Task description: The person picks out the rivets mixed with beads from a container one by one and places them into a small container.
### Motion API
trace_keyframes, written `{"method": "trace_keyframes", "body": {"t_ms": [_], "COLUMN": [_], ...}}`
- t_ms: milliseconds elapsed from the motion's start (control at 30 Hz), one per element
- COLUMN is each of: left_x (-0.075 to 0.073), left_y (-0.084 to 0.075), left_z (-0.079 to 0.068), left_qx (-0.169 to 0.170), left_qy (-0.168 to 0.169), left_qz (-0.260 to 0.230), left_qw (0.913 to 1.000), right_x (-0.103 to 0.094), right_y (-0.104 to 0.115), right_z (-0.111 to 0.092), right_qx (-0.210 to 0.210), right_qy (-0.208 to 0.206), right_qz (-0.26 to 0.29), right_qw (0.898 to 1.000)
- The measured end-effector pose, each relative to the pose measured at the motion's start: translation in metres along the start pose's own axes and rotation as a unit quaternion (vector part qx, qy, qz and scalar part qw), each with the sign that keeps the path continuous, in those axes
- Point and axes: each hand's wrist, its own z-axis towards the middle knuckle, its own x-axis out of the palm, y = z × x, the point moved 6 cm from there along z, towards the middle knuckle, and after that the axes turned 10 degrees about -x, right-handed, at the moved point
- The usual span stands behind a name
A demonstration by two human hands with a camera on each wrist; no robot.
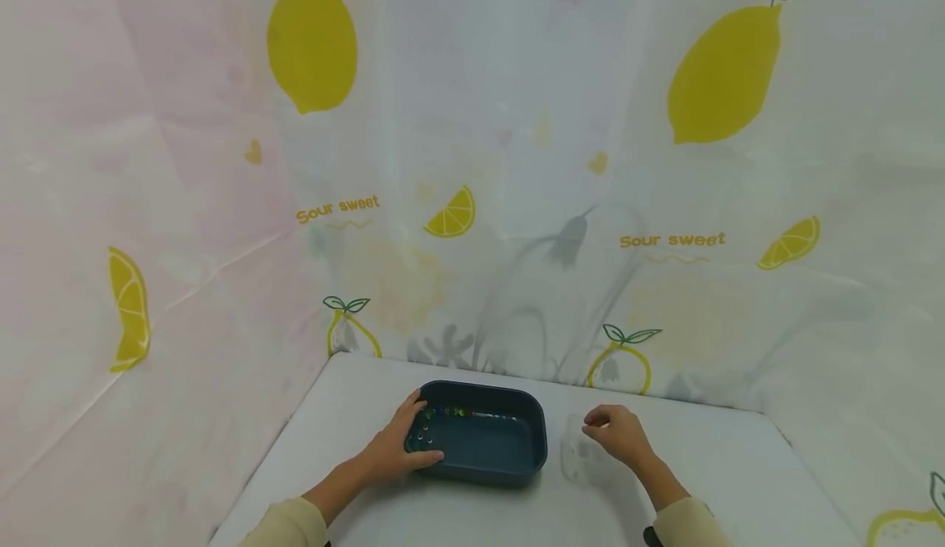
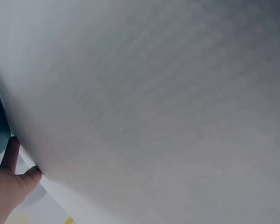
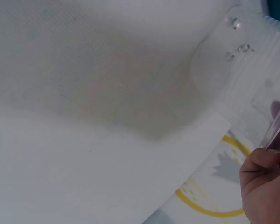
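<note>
A dark blue rectangular basin (image 1: 487, 475) sits on the white table, with several small shiny beads (image 1: 452, 411) along its far and left sides. My left hand (image 1: 387, 447) grips its left end, thumb over the near rim and fingers at the far left corner. In the left wrist view, fingers (image 2: 10, 156) show at the basin's side. To the right of the basin is a clear plastic container (image 1: 575, 458); a few clear beads (image 3: 236, 23) show in it in the right wrist view. My right hand (image 1: 620, 435) pinches the container's clear edge between thumb and fingers.
The white tabletop (image 1: 738, 481) meets a lemon-printed curtain (image 1: 502, 284) at its back edge, and the same cloth hangs on both sides. A narrow strip of tabletop separates the basin and the clear container.
</note>
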Motion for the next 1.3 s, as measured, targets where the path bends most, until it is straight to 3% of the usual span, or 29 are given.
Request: {"method": "trace_keyframes", "body": {"t_ms": [800,1067,1300], "left_x": [0.0,-0.005,-0.001], "left_y": [-0.002,0.0,-0.002], "left_z": [-0.002,0.0,0.0], "left_qx": [0.0,0.003,0.015], "left_qy": [-0.008,-0.01,-0.004], "left_qz": [0.01,0.007,0.0], "left_qw": [0.9999,0.9999,0.9999], "right_x": [0.005,0.004,-0.007], "right_y": [-0.004,0.0,-0.001], "right_z": [0.002,0.008,0.002], "right_qx": [0.006,0.005,-0.033], "right_qy": [0.031,0.043,0.038], "right_qz": [-0.029,-0.007,-0.013], "right_qw": [0.999,0.999,0.999]}}
